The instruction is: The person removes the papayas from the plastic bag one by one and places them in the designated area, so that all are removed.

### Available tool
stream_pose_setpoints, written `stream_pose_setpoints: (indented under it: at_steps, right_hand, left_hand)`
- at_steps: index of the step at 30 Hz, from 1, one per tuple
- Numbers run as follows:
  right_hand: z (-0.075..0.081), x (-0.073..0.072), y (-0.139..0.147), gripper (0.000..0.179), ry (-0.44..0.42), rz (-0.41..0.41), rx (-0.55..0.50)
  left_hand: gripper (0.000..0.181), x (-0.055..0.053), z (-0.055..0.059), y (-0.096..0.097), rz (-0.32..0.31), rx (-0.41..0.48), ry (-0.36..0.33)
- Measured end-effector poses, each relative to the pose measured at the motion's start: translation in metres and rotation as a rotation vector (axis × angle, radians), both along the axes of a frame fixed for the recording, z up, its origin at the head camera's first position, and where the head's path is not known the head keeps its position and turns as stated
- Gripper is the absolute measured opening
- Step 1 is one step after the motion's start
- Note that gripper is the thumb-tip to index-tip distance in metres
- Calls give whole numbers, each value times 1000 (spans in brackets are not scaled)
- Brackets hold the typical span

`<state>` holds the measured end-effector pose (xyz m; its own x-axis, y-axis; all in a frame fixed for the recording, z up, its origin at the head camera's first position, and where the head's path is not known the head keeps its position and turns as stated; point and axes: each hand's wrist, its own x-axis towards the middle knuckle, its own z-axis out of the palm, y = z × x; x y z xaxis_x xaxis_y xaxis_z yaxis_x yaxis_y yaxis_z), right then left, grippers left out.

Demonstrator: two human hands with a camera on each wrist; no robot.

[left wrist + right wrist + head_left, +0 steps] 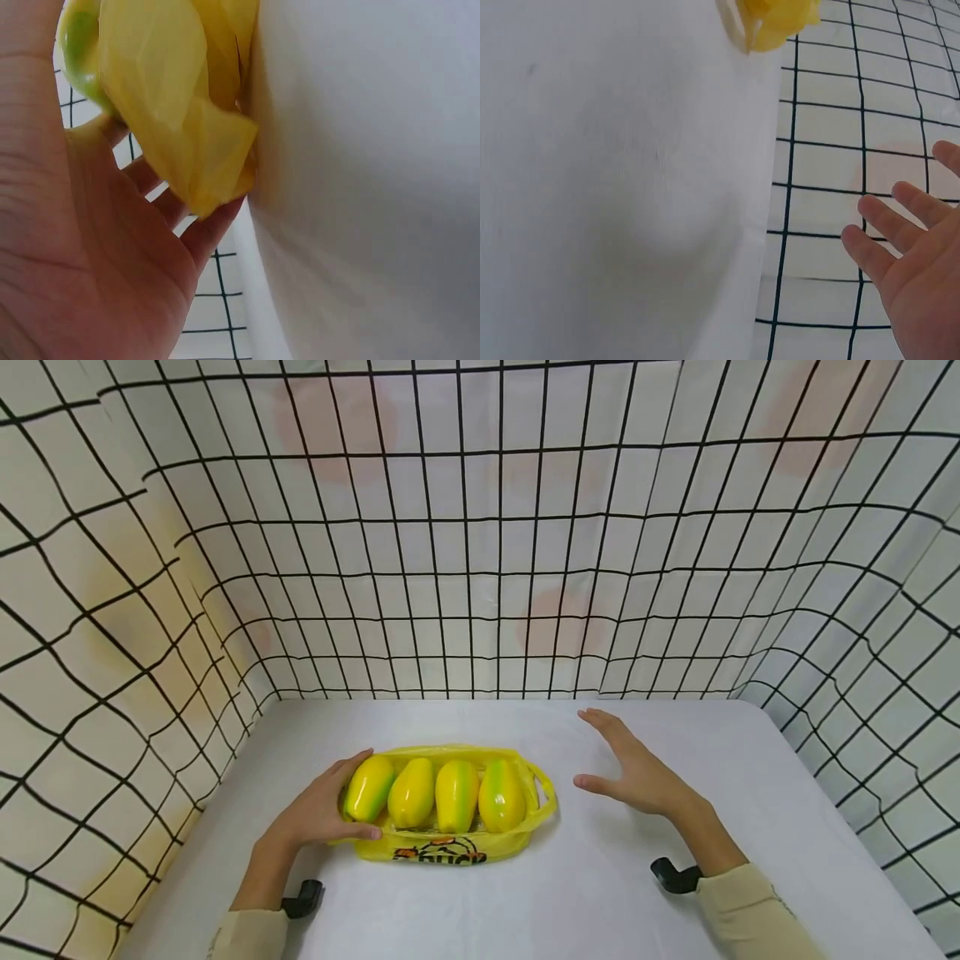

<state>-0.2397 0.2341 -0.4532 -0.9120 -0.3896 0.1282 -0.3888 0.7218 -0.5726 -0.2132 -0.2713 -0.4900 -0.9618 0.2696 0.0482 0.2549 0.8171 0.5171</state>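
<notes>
A yellow plastic bag (525,839) with dark printing lies on the white table, its mouth facing up. Inside it is a row of several glossy yellow-green papaya-shaped fruits (411,793). My left hand (318,810) spans the bag's left end, thumb along the front rim and fingertips by the back edge. In the left wrist view, crumpled yellow plastic (161,82) lies against its fairly straight fingers (214,232). To the right of the bag's loop handle (549,793), my right hand (637,772) is held apart from it, thumb and fingers spread, holding nothing.
The white table (585,893) has black grid netting (480,572) over pale sheeting behind it and at both sides. Each wrist carries a small black device, left (303,899) and right (675,877).
</notes>
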Motion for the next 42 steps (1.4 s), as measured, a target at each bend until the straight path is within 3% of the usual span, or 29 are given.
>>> stream_pose_setpoints:
  at_steps: [11,19,27,35,42]
  right_hand:
    - [-3,7,-35,88,-74,18,-122]
    - [-3,10,-62,85,-101,111,-227]
    - [-8,11,-83,73,-100,146,-227]
    - [-9,17,-100,79,-157,166,-297]
    - [-14,19,-105,82,-192,131,-217]
  left_hand:
    - [124,-1,-4,0,1,50,-4]
    - [119,-3,-5,1,2,96,-19]
    - [113,-4,-7,-1,-4,112,-41]
    - [113,-2,-10,0,-7,117,-47]
    - [112,-3,-9,-1,-3,116,-49]
